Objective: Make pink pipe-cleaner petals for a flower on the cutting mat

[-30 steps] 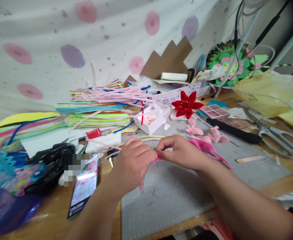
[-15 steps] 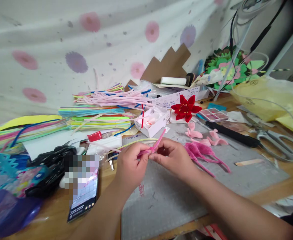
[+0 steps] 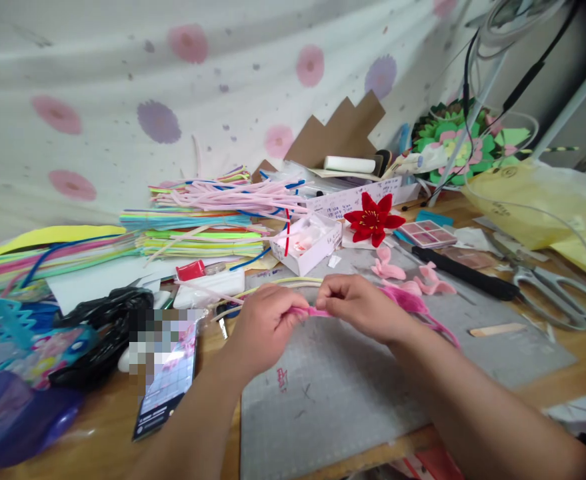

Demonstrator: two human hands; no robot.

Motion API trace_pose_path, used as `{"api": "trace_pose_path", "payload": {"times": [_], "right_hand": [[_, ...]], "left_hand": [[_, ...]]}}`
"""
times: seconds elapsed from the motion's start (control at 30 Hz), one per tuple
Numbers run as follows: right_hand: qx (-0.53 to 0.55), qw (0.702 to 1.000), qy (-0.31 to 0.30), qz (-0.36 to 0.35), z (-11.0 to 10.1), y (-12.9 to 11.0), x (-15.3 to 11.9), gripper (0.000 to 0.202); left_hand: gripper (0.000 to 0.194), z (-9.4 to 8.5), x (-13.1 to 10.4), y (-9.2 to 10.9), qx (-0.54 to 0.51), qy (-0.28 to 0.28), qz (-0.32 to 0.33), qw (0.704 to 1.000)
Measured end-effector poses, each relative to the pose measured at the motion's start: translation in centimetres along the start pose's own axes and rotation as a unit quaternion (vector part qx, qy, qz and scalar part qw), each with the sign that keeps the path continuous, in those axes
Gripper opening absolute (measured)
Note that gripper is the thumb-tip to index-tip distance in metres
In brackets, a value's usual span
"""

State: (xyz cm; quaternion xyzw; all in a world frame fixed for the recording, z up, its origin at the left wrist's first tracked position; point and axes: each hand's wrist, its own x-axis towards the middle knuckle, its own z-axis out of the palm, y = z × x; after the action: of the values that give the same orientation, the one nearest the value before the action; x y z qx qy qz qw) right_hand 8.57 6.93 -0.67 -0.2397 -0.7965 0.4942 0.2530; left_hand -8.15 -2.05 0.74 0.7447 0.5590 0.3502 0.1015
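Note:
Between my two hands runs a short stretch of bright pink pipe cleaner (image 3: 317, 312), held level above the grey cutting mat (image 3: 323, 407). My left hand (image 3: 267, 327) pinches one end, its fingers closed. My right hand (image 3: 355, 305) pinches the other side; the rest of the strip is hidden inside both hands. Partly behind my right wrist lie bright pink pipe-cleaner petals (image 3: 413, 301) with long stems. Pale pink curled pieces (image 3: 389, 265) rest on the mat beyond them.
A red flower (image 3: 374, 219) stands behind the mat beside a white box (image 3: 307, 248). Bundles of coloured pipe cleaners (image 3: 203, 243) lie at back left. A phone (image 3: 167, 380) is left of my arm. Scissors (image 3: 553, 293), a black-handled tool (image 3: 465, 273) and a wooden stick (image 3: 497, 329) lie right.
The pink strip's free end, which stuck up between my hands, no longer shows; the strip now runs level. My hands have moved slightly apart, the right one shifting to the right.

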Motion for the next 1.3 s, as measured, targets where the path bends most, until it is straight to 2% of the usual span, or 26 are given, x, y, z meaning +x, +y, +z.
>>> {"api": "trace_pose_path", "payload": {"times": [0.1,0.2,0.3,0.33,0.4,0.47,0.53,0.63,0.7,0.77,0.83,0.9,0.97,1.07,1.17,1.23,1.3], "right_hand": [[0.122,0.992,-0.035,-0.005,0.8,-0.2,-0.3,0.018],[0.08,0.992,0.046,-0.089,1.8,-0.8,-0.8,0.017],[-0.067,0.972,0.153,-0.168,1.8,-1.0,-0.9,0.013],[-0.111,0.963,0.176,-0.174,1.4,-0.9,-0.7,0.012],[-0.16,0.958,0.19,-0.142,0.6,-0.3,-0.3,0.014],[-0.155,0.974,0.146,-0.081,-0.2,0.2,0.2,0.017],[-0.129,0.988,0.068,-0.044,-0.6,0.3,0.2,0.018],[-0.076,0.993,-0.041,-0.082,-0.5,-0.4,-0.3,0.02],[-0.031,0.988,-0.069,-0.133,-0.2,-1.0,-0.8,0.021],[0.014,0.986,-0.021,-0.166,0.0,-1.2,-1.0,0.021],[0.04,0.981,0.088,-0.167,0.0,-0.9,-0.8,0.02],[0.015,0.972,0.183,-0.144,-0.2,-0.2,-0.3,0.019],[-0.065,0.969,0.216,-0.106,-0.5,0.5,0.2,0.018],[-0.145,0.979,0.145,0.001,-1.0,1.0,0.4,0.016],[-0.039,0.994,0.028,0.097,-1.6,1.0,-0.1,0.015],[0.076,0.993,-0.033,0.083,-1.9,0.8,-0.5,0.014],[0.166,0.985,-0.038,0.031,-1.9,0.7,-0.6,0.015]], "left_hand": [[0.01,1.0,-0.1,-0.1,-0.131,0.067,-0.122,0.982],[0.01,1.8,-0.1,-0.3,-0.121,0.121,-0.159,0.972],[0.013,1.9,0.0,-0.2,-0.028,0.097,-0.143,0.985],[0.014,1.7,0.0,-0.1,0.0,0.072,-0.126,0.989],[0.013,1.4,0.0,0.0,0.002,0.025,-0.098,0.995],[0.01,1.2,0.0,0.0,-0.072,0.004,-0.104,0.992],[0.01,1.1,0.0,-0.2,-0.16,0.017,-0.139,0.977],[0.011,1.3,0.0,-0.5,-0.189,0.082,-0.182,0.961],[0.012,1.3,0.0,-0.5,-0.145,0.109,-0.191,0.965],[0.012,1.3,0.0,-0.3,-0.09,0.106,-0.181,0.974],[0.011,1.3,0.0,0.0,-0.071,0.071,-0.163,0.982],[0.01,1.2,0.0,0.4,-0.106,0.015,-0.151,0.983],[0.008,1.1,0.0,0.7,-0.18,-0.034,-0.162,0.97],[0.006,0.9,0.2,0.8,-0.284,-0.032,-0.201,0.937],[0.01,0.7,0.5,0.7,-0.336,0.043,-0.237,0.911],[0.013,0.7,0.6,0.5,-0.359,0.091,-0.258,0.892],[0.014,0.8,0.6,0.3,-0.387,0.112,-0.276,0.872]]}}
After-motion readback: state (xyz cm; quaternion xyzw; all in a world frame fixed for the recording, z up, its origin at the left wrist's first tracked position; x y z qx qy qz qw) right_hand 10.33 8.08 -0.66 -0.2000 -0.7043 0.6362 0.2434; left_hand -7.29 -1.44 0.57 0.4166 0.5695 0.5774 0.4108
